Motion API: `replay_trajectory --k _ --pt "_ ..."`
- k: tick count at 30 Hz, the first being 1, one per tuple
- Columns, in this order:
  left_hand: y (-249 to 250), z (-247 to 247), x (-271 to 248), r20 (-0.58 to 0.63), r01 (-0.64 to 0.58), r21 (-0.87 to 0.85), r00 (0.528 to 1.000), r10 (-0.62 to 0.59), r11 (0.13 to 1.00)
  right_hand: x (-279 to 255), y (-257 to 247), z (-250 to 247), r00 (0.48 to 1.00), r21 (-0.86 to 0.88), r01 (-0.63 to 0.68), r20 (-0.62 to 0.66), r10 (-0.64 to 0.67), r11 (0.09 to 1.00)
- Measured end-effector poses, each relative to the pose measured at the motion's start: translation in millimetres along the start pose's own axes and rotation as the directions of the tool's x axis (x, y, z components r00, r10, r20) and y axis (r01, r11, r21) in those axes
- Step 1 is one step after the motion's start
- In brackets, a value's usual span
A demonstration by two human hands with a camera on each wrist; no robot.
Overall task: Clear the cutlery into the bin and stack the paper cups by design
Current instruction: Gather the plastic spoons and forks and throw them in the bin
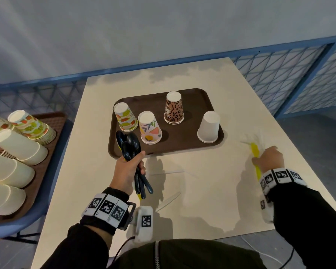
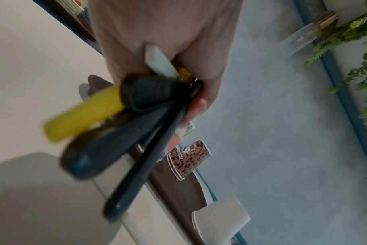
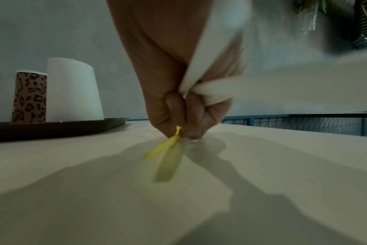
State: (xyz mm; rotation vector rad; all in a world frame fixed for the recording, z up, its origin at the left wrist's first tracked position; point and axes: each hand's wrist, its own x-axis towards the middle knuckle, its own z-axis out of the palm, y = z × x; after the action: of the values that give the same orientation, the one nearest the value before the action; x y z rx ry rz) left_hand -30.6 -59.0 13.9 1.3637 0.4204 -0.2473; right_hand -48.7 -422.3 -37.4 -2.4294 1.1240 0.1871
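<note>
The left hand (image 1: 127,171) is fisted around a bundle of black spoons (image 1: 130,146) (1 yellow handle among them), held above the table (image 1: 202,200) near the brown tray (image 1: 182,140). The right hand (image 1: 270,159), knuckles up, pinches a yellow utensil (image 1: 255,152) against the tabletop, white pieces tucked in its palm. 4 upturned paper cups (image 1: 174,108) stand on the tray.

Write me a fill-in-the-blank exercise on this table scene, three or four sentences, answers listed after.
1. The left hand grips a bundle of mostly ____ plastic spoons.
2. The right hand pinches a ____ piece of cutlery against the table.
3. On the brown tray stand ____ upside-down cups.
4. The plain white cup stands nearest the tray's ____ edge.

Missing words: black; yellow; four; right
</note>
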Motion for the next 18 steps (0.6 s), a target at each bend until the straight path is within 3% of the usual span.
replay_trajectory --k 3,6,9,11,14,16,18 --pt "1.1 -2.3 -0.9 -0.022 -0.011 0.002 1.0 0.011 1.0 -5.6 7.6 -3.8 0.996 -0.006 0.088 0.027 -0.088 0.996" --pt "2.6 -4.5 -0.8 -0.062 -0.023 0.002 0.998 0.023 1.0 -17.5 0.3 -11.6 0.985 0.133 0.17 -0.042 -0.166 0.976" --pt "-0.3 -8.3 -1.1 -0.113 -0.013 0.001 0.993 0.013 1.0 -42.3 -28.7 -16.3 0.928 0.267 0.369 -0.052 -0.369 0.891" --pt "-3.9 -11.3 -3.3 -0.149 0.002 -0.019 0.989 -0.005 1.0 -65.1 -54.1 -10.4 0.847 0.334 0.49 0.034 -0.53 0.805" --pt "-6.1 -16.4 -9.1 -0.2 0.004 -0.043 0.98 -0.012 0.999 -86.1 -89.7 18.5 0.634 0.252 0.707 0.19 -0.75 0.661" --pt "-6.1 -22.5 -14.0 -0.237 -0.008 -0.049 0.972 -0.004 0.999 -93.4 -107.1 45.1 0.506 0.154 0.808 0.314 -0.803 0.569" --pt "-6.3 -31.7 -20.0 -0.28 -0.022 -0.063 0.96 0.003 0.998 -99.7 -116.7 66.5 0.445 0.075 0.856 0.396 -0.803 0.511"
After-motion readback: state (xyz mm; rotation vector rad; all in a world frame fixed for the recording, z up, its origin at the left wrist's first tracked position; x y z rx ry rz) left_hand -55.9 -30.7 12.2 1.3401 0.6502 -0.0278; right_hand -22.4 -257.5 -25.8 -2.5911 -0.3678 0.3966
